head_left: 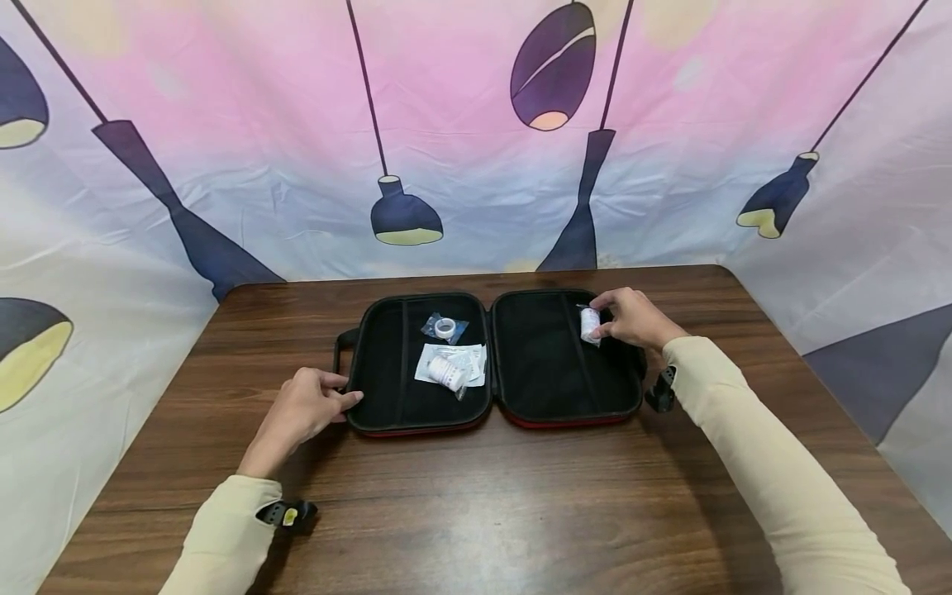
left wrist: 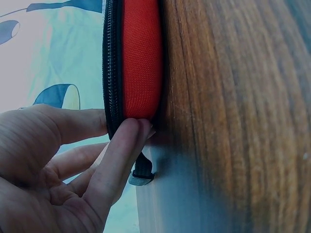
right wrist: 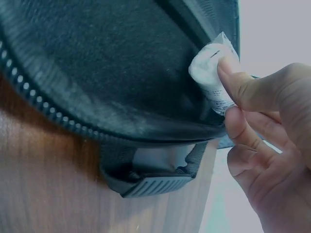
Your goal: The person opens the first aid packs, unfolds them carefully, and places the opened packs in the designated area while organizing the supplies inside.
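A zippered case (head_left: 543,364), black inside with a red outer shell (left wrist: 141,63), lies unfolded on the wooden table. At its left front corner my left hand (head_left: 308,405) pinches the edge between thumb and fingers. My right hand (head_left: 632,318) pinches a small white bandage roll (right wrist: 211,70) in clear wrapping, over the far right part of the case's right half. In the left half lie a wrapped white tape roll (head_left: 445,328), flat white packets (head_left: 476,357) and another wrapped bandage roll (head_left: 445,373) on top of the packets.
Carry handles stick out at the case's sides; one handle (right wrist: 158,187) shows below the zipper in the right wrist view. The brown wooden table (head_left: 476,504) extends in front of the case. Behind it hangs a patterned cloth (head_left: 476,149).
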The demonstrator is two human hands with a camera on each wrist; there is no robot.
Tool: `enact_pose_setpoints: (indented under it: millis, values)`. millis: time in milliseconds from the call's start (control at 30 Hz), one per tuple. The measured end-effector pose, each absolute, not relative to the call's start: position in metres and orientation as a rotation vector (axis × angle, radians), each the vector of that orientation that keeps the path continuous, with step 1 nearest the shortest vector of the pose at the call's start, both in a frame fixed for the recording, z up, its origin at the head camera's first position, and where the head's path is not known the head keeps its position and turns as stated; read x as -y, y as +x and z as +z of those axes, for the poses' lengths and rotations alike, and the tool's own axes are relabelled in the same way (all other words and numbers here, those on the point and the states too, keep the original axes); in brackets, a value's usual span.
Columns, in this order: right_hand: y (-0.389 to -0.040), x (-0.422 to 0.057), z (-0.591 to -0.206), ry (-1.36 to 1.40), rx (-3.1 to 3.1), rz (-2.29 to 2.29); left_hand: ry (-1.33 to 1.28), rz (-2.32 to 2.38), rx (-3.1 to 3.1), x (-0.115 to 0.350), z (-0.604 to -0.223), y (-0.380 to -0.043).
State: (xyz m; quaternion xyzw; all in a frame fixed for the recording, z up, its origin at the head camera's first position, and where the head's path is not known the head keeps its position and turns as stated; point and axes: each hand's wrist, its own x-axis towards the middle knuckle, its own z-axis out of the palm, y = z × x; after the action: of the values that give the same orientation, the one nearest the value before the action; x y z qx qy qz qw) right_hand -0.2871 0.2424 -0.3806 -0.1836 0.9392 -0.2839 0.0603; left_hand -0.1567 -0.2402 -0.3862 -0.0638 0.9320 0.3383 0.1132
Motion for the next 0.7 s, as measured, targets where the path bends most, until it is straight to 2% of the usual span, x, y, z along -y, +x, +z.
enact_pose_setpoints:
  millis: [700]
  values:
    - [-0.291, -0.22, -0.392, -0.572, -2.771, -0.979, -0.184, 0.994, -2.741, 0.24, -0.386, -0.156]
